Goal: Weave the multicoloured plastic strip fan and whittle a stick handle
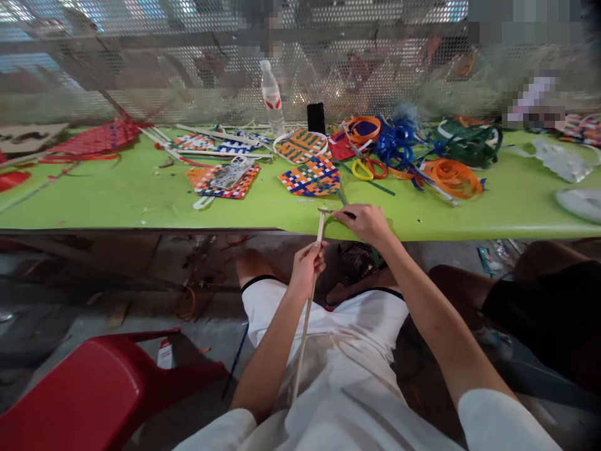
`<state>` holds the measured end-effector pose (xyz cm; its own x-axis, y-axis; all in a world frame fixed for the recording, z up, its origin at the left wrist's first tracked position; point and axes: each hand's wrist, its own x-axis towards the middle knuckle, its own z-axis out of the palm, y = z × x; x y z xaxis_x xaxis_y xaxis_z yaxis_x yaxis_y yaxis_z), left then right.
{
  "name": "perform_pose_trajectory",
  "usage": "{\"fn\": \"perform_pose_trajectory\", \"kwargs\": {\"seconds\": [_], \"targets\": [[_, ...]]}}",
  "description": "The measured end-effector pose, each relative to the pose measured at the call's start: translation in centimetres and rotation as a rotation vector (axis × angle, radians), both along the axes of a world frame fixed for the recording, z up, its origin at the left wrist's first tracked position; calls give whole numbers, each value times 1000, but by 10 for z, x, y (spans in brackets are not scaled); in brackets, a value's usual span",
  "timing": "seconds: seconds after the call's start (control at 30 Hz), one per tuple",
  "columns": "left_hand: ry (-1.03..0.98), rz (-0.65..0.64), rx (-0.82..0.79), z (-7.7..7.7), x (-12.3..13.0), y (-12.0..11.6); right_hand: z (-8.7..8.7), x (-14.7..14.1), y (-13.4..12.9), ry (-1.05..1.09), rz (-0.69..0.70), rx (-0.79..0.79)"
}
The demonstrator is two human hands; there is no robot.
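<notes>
My left hand (308, 266) is closed around a thin pale wooden stick (305, 335), which slants from my lap up to the table edge. Pinched in my right hand (366, 222) is a small knife (348, 214) with a dark handle. Its thin blade lies across the stick's upper end and seems to touch it. Just beyond my hands, a woven multicoloured fan (312, 177) rests on the green table (235, 213). Another woven piece (244, 181) lies to the left, with a phone in a patterned case (231, 173) on top.
Scissors with yellow and red handles (369, 169) lie near orange ribbon rolls (451, 177) and blue ribbon (394, 141). A water bottle (273, 100) and a black phone (316, 118) stand by the mesh panel. A red stool (84, 394) is at left; a person's leg (462, 291) is at right.
</notes>
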<state>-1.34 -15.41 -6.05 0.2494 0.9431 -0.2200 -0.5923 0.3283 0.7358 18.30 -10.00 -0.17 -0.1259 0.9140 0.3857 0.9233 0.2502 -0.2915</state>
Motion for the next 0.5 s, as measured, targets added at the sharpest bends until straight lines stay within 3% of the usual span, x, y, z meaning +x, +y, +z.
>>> {"fn": "perform_pose_trajectory", "kwargs": {"seconds": [0.13,0.33,0.5], "targets": [[-7,0,1,2,0,1,-1,-2,0,-44,15,7],[-16,-1,-24,3,-1,0,-4,-3,5,-84,-122,4],[-31,-10,-21,3,-1,1,0,0,0,-51,10,-2]]}}
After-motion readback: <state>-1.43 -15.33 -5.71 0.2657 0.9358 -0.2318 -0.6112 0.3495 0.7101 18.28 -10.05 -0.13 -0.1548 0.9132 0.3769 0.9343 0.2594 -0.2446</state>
